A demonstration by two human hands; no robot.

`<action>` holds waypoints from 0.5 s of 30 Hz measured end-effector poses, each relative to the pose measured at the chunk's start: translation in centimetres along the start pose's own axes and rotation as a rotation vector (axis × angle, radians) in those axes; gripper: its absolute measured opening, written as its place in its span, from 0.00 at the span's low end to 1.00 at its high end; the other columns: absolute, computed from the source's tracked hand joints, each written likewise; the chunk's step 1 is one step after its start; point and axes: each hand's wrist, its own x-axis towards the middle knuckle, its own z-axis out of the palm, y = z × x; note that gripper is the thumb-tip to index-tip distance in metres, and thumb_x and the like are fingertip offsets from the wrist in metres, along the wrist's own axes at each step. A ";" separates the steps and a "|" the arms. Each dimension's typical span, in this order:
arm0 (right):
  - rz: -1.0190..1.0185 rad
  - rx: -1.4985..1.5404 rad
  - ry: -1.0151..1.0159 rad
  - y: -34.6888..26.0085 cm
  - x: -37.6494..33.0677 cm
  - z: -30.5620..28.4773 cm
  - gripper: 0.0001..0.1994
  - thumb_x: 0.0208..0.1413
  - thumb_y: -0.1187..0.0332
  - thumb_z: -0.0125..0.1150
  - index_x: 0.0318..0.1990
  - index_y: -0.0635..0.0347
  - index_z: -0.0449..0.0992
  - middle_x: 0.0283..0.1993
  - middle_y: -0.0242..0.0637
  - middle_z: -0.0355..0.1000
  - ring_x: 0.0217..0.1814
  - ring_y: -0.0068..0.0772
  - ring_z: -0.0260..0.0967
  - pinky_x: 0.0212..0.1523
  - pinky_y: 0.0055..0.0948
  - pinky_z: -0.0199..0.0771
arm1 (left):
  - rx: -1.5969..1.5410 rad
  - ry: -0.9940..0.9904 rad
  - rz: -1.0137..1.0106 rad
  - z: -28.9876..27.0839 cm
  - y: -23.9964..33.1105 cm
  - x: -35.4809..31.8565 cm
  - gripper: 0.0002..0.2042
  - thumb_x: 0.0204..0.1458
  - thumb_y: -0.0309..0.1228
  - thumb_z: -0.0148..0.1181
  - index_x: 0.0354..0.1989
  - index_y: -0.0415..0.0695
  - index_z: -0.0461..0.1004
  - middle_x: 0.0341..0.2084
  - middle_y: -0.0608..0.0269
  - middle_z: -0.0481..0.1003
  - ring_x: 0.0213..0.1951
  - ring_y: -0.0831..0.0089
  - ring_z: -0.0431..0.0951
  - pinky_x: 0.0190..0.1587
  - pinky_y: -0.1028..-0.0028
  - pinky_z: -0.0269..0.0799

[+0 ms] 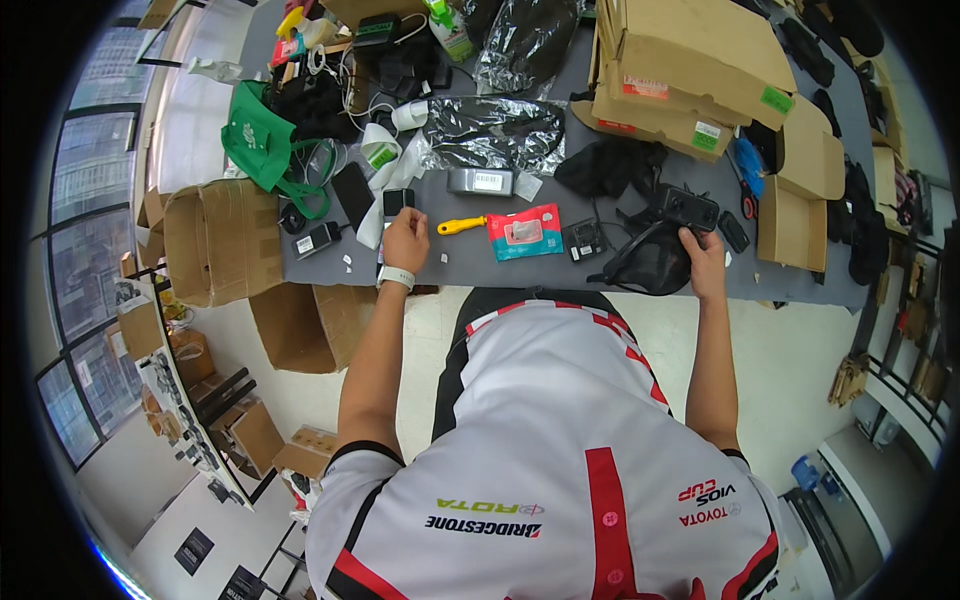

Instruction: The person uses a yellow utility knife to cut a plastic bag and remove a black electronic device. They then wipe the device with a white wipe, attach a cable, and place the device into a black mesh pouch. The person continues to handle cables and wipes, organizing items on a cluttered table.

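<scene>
My left hand (405, 242) is closed over the near end of a small black box (398, 200) near the table's front edge; its fingertips are partly hidden. My right hand (706, 258) grips the side of a black head-worn device with lenses (688, 208), and a black mesh strap (650, 258) hangs from it over the table edge. Between my hands lie a yellow-handled screwdriver (460, 226), a red and teal packet (525, 232) and a small black square device (584, 240). Behind the packet sits a grey box with a white label (481, 182).
Shiny black plastic bags (495, 135) and a black cloth (612, 168) lie farther back. Cardboard boxes (690, 60) are stacked at the back right, near red-handled scissors (748, 205). A green bag (258, 135), cables and an open carton (222, 240) crowd the left.
</scene>
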 end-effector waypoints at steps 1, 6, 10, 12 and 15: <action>-0.016 -0.007 0.026 -0.4 -0.1 0.0 0.16 0.66 0.69 0.67 0.58 0.63 0.80 0.55 0.36 0.81 0.56 0.26 0.76 0.60 0.30 0.73 | -0.010 0.007 0.015 0.2 0.0 0.4 0.06 0.61 0.29 0.64 0.36 0.40 0.76 0.29 0.49 0.80 0.33 0.52 0.82 0.37 0.58 0.77; -0.008 -0.035 0.067 -1.8 -1.7 -0.3 0.14 0.62 0.71 0.71 0.54 0.64 0.82 0.52 0.35 0.82 0.53 0.26 0.77 0.59 0.29 0.74 | 0.105 -0.057 0.354 2.7 1.5 0.8 0.05 0.60 0.30 0.64 0.36 0.44 0.75 0.31 0.54 0.76 0.38 0.51 0.78 0.39 0.52 0.73; 0.080 -0.099 0.130 -2.2 -3.6 -0.5 0.14 0.61 0.72 0.73 0.53 0.64 0.83 0.50 0.34 0.83 0.52 0.25 0.78 0.58 0.29 0.75 | 0.096 -0.085 0.584 6.0 4.0 0.8 0.04 0.59 0.30 0.64 0.37 0.46 0.76 0.33 0.57 0.75 0.40 0.53 0.76 0.42 0.54 0.71; 0.097 -0.102 0.129 -2.6 -4.7 -0.3 0.14 0.60 0.72 0.73 0.52 0.63 0.83 0.49 0.34 0.83 0.51 0.24 0.78 0.56 0.28 0.76 | 0.050 -0.082 0.695 7.3 5.5 0.9 0.04 0.58 0.30 0.65 0.36 0.46 0.76 0.32 0.59 0.74 0.40 0.55 0.76 0.43 0.55 0.70; 0.122 -0.125 0.137 -2.7 -5.9 0.3 0.13 0.60 0.73 0.73 0.51 0.64 0.83 0.47 0.34 0.84 0.49 0.23 0.79 0.53 0.28 0.77 | 0.200 -0.027 0.746 7.7 7.6 1.9 0.16 0.54 0.29 0.67 0.51 0.46 0.77 0.49 0.54 0.76 0.54 0.54 0.74 0.54 0.55 0.68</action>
